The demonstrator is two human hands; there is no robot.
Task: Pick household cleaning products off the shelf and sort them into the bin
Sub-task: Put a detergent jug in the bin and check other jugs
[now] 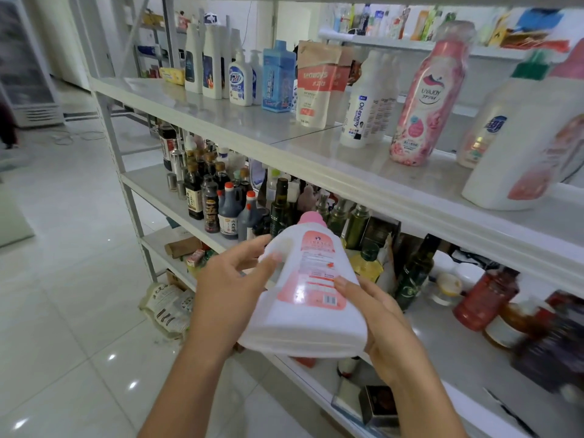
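A white detergent jug with a pink cap and pink label (pixel 311 286) is held tilted in front of the shelving, cap pointing away from me. My left hand (pixel 230 282) grips its left side and my right hand (pixel 382 324) grips its right side and base. On the upper shelf (pixel 221 121) stand more cleaning products: tall white bottles (pixel 202 61), a blue pump bottle (pixel 240 80), a blue box-shaped bottle (pixel 278 77), a refill pouch (pixel 317 86), a white "Oil enemy" bottle (pixel 363 102), a pink bottle (pixel 426 102) and a large white jug (pixel 515 143). No bin is in view.
The shelf below holds soy sauce bottles (pixel 208 197), olive oil bottles (pixel 281 207) and jars (pixel 483 301). Boxes and a rice bag (pixel 169 308) lie on the lowest level and floor. A glossy tiled floor (pixel 63 279) opens to the left, with a glass-door cooler (pixel 25 64) at far left.
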